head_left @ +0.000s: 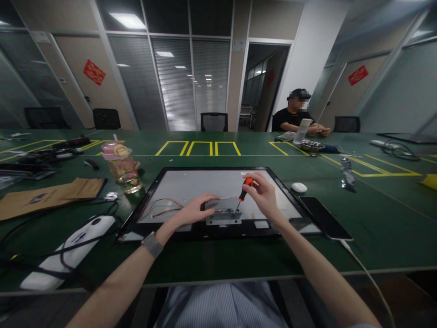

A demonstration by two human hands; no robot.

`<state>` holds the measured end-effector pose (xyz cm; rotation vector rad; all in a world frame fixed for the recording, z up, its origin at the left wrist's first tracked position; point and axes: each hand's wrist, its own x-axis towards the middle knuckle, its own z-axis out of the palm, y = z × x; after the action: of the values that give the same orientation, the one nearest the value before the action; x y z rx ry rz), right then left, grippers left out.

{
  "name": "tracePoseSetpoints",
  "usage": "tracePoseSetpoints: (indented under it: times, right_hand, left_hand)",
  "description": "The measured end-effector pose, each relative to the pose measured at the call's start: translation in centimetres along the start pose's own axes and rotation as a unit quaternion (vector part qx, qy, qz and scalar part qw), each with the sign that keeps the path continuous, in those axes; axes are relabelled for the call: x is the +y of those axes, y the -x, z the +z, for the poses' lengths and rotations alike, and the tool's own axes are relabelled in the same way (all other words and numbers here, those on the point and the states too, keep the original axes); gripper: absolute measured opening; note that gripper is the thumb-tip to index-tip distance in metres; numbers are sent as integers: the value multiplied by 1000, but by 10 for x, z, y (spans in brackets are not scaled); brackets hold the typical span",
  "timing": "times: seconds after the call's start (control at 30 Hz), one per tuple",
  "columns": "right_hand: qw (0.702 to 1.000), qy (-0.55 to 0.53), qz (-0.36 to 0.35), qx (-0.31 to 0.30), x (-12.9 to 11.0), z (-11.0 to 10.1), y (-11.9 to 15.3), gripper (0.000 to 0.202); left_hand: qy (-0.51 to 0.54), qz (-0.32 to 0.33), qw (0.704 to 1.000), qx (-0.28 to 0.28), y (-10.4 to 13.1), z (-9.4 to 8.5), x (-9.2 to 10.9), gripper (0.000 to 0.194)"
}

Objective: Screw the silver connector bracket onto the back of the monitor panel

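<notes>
My right hand (262, 193) is closed around the orange and black handle of a screwdriver (248, 183). Its thin shaft slants down to the right end of a metal bracket (223, 220) that bears a small circuit board (227, 210). At the bracket's left end, my left hand (198, 207) has its thumb on the near side and its fingers curved over the far side. Under both hands lies a large flat display panel (194, 180) with a black frame and a pale back. Bundled thin wires (167, 209) run across the panel's left part.
Left of the panel stand a pink-lidded bottle (121, 168), a brown paper envelope (54, 196) and a white power strip (73, 250) with black cables. To the right lie a phone (326, 217) on a cable and a white case (299, 187). A person (295, 116) sits across the table.
</notes>
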<state>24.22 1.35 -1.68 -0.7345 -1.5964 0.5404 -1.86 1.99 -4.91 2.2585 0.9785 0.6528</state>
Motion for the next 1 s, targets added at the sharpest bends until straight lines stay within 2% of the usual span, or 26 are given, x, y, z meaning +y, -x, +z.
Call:
tracePoseSetpoints:
  times: [0.2,0.3,0.47,0.57,0.67,0.87,1.0]
  right_hand:
    - [996,-59,24,-60,-11,0,2,30]
    - [997,-62,32,-43,-7,1,1,28]
    - [1000,-8,-4,20,-1,2,1,17]
    - [1000,-5,1,-10,-6,0,2,23]
    - [998,-47,20,-46,-10,1,3,30]
    - [1000,0,-6,12,-3,3,4,18]
    - [1000,-8,-10,-13,-8,2,4,23]
  left_hand:
    - [-6,-12,999,35,-1,2,-3,36]
    - [-28,-6,998,59,-2,4,-3,33]
    - [-91,-11,991,94,-3,4,-4,34]
    - [-117,-28,987,110,-3,3,-6,34]
    - [-131,-38,984,113,-3,4,-8,32]
    - [-138,-38,984,106,-4,5,-11,31]
    - [-139,-37,984,102,-4,5,-11,31]
